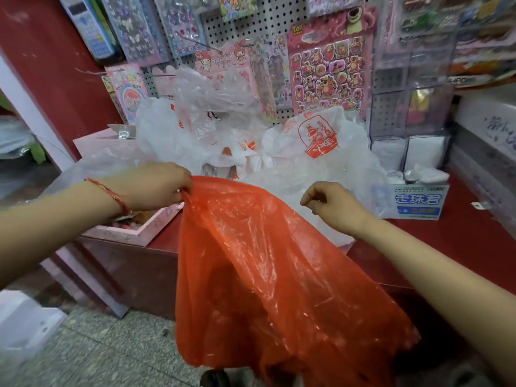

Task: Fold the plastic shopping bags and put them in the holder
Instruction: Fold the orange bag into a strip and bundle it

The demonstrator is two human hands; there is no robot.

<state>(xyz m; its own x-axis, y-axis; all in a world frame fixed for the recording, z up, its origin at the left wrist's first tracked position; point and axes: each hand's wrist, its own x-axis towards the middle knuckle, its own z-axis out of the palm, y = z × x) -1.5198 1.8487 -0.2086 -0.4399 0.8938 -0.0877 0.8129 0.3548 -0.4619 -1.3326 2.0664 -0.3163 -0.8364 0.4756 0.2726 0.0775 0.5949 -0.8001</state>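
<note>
Floor: a grey speckled stone floor (97,347) is lying under everything, closest to me.
Red bag: a thin, see-through, red-orange plastic shopping bag (265,275) is hanging in the air in front of the counter. It is dropping from the left hand almost down to the floor, all crinkly and spread out.
Left hand: the left hand (156,188) is pinching the top left corner of the red bag tight between thumb and fingers. A red string bracelet (111,195) is sitting on its wrist.
Right hand: the right hand (332,208) is hovering just beside the bag's top edge with its fingers curling in. I cannot tell if it is gripping any plastic.
Counter: a dark red counter top (446,241) is standing behind the red bag.
Pink box: an open, low pink box (145,233) is sitting on the counter's left end, under the left arm.
Bag pile: a big heap of white and clear plastic bags with orange pictures (279,146) is filling the middle of the counter, behind both hands.
Blue box: a small blue and white cardboard box with writing (418,202) is lying to the right of the pile.
Back wall: a white board full of little holes (251,26) is holding up a pink bear sticker sheet (329,71) and many more.
</note>
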